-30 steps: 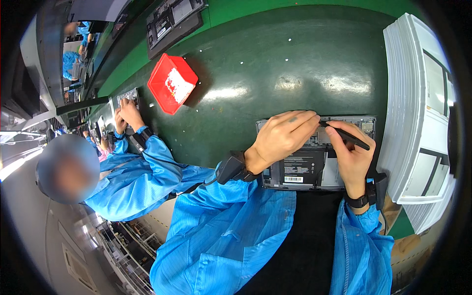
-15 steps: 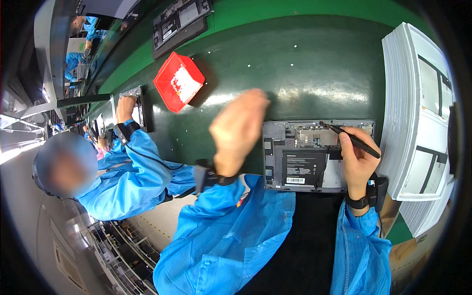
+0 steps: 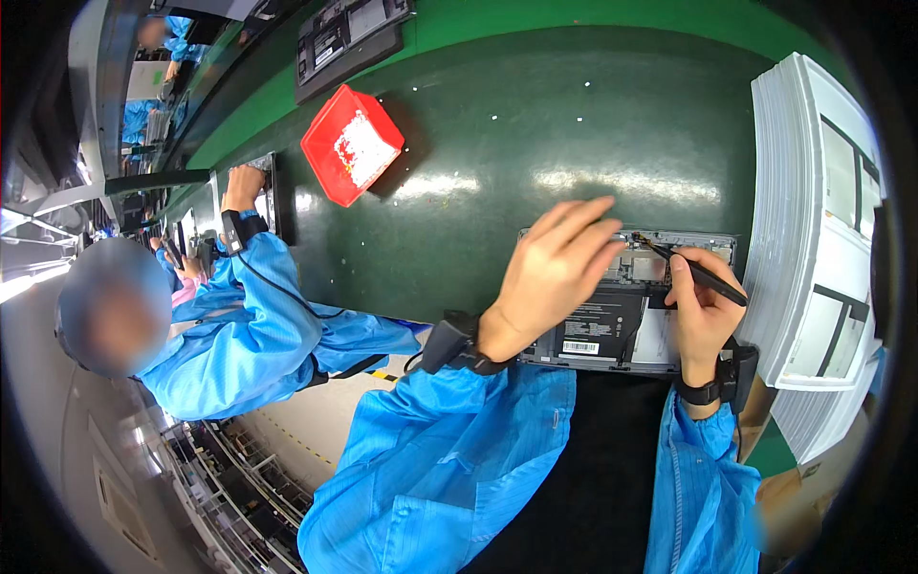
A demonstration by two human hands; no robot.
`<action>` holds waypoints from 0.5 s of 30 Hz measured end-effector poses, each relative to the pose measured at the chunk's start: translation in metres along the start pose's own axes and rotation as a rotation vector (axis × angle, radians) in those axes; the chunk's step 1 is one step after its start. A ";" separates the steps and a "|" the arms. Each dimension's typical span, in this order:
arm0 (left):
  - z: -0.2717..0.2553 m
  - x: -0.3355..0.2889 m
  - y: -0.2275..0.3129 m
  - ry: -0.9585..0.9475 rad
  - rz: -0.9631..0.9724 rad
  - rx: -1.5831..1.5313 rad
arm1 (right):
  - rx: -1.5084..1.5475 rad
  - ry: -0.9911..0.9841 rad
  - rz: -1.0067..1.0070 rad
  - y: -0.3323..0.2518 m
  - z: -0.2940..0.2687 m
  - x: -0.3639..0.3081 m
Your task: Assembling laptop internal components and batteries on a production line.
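An opened tablet-like device (image 3: 653, 344) lies in front of me, its insides showing a black battery (image 3: 598, 327) and a circuit board along the far edge. My right hand (image 3: 703, 311) is closed around black tweezers (image 3: 706, 276), whose tips reach the board near the device's far edge. Over the device's left part hovers my left hand (image 3: 557, 273), fingers stretched out and apart, with nothing visible in it. It hides the device's left side and part of the board. Whether its fingertips touch the board I cannot tell.
A red bin (image 3: 330, 153) with small white pieces stands on the green table (image 3: 459, 239). Several tiny white bits lie beyond the device. White trays (image 3: 779, 210) are stacked at the right. Another device (image 3: 349, 43) sits at the back left. A co-worker (image 3: 229, 344) works at the left.
My left hand has moved right, from beside the device to over its left part, and its fingers have spread. My right hand keeps the tweezers at nearly the same spot on the board.
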State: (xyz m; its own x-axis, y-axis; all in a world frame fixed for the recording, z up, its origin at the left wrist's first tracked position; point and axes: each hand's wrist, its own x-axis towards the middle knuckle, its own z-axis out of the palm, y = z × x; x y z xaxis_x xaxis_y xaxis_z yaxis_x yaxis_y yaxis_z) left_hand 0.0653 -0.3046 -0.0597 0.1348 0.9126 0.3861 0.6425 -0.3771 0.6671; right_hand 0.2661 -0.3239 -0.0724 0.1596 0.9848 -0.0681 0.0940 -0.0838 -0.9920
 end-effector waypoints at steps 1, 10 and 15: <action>0.004 0.001 0.000 -0.001 0.003 -0.002 | -0.001 0.003 -0.001 -0.001 0.000 0.000; 0.012 0.005 -0.003 -0.103 0.093 0.008 | -0.056 -0.009 0.012 -0.005 0.003 0.002; 0.016 0.008 -0.005 -0.109 0.069 -0.040 | -0.026 -0.014 0.077 -0.006 0.003 0.004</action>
State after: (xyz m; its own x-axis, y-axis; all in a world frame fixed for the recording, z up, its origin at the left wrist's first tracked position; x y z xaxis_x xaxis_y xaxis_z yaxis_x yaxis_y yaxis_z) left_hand 0.0750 -0.2930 -0.0703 0.2600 0.8950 0.3623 0.5983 -0.4439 0.6671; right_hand 0.2630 -0.3188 -0.0667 0.1534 0.9773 -0.1459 0.1077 -0.1633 -0.9807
